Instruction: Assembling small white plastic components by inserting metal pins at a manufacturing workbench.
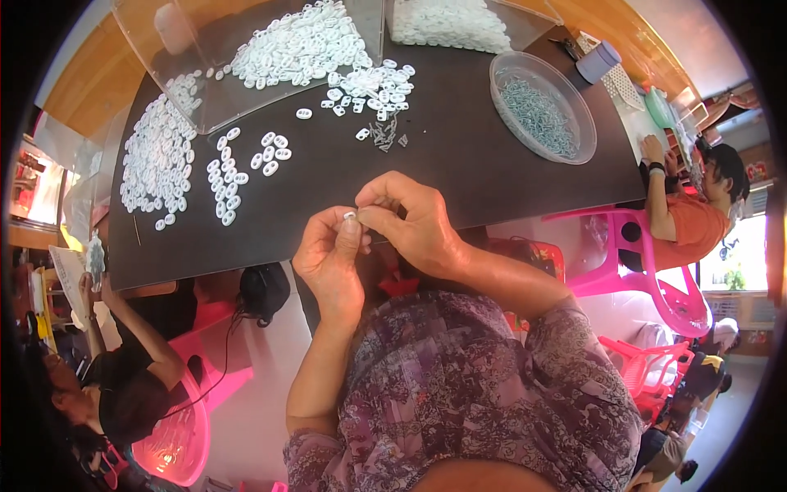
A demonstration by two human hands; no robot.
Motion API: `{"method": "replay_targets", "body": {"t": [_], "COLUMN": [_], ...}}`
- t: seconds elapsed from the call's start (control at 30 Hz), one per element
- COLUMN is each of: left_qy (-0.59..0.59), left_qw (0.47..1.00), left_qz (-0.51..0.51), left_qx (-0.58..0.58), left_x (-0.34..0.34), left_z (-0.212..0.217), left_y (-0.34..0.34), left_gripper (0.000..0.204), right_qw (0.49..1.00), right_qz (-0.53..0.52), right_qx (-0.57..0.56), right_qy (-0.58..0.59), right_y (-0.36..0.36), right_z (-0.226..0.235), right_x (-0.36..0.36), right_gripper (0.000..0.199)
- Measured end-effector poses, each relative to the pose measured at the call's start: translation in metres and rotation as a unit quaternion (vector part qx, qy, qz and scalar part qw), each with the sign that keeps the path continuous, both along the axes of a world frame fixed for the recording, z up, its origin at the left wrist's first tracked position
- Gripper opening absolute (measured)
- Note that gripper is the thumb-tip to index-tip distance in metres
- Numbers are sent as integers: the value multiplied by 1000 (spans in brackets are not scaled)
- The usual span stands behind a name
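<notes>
Near the table's front edge, my left hand (330,258) pinches a small white plastic piece (350,215) between thumb and fingertips. My right hand (418,220) meets it there, its thumb and index finger closed together right beside the piece. Whatever those fingers hold is too small and covered to make out. Beyond my hands lie a few loose grey screws (384,134) and a small heap of white pieces (375,85). Oval white pieces with two openings form two loose groups (223,187) to the left and a larger pile (156,160) further left.
A clear tipped bin (205,129) spills white pieces onto the dark table (328,168); another clear bin (447,25) stands behind. At right are a round clear tub (585,139) of screws and a purple-grey cup (598,62). Co-workers sit left and right on pink chairs (648,262).
</notes>
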State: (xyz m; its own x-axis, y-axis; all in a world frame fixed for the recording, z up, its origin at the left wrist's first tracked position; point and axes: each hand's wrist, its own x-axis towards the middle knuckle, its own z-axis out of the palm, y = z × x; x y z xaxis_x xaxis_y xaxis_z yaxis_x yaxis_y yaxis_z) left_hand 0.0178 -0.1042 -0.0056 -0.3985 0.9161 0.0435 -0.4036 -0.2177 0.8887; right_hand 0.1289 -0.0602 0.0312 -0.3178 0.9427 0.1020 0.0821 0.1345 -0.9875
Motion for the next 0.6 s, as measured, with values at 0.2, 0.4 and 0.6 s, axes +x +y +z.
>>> {"method": "replay_targets", "body": {"t": [0.2,0.4,0.6], "left_qy": [-40,-79,-75], "left_qw": [999,994,994], "left_qz": [-26,-52,-58], "left_qx": [-4,-48,-56], "left_x": [-3,-10,-11], "left_z": [3,8,9], "left_y": [4,6,5], "left_gripper": [8,7,7], "right_qw": [993,897,790], "right_qz": [4,-108,-114], "right_qx": [85,339,460], "right_qy": [-87,-263,-390], "right_y": [9,74,111], "right_z": [1,-14,-40], "right_x": [9,47,61], "right_gripper": [7,12,20]}}
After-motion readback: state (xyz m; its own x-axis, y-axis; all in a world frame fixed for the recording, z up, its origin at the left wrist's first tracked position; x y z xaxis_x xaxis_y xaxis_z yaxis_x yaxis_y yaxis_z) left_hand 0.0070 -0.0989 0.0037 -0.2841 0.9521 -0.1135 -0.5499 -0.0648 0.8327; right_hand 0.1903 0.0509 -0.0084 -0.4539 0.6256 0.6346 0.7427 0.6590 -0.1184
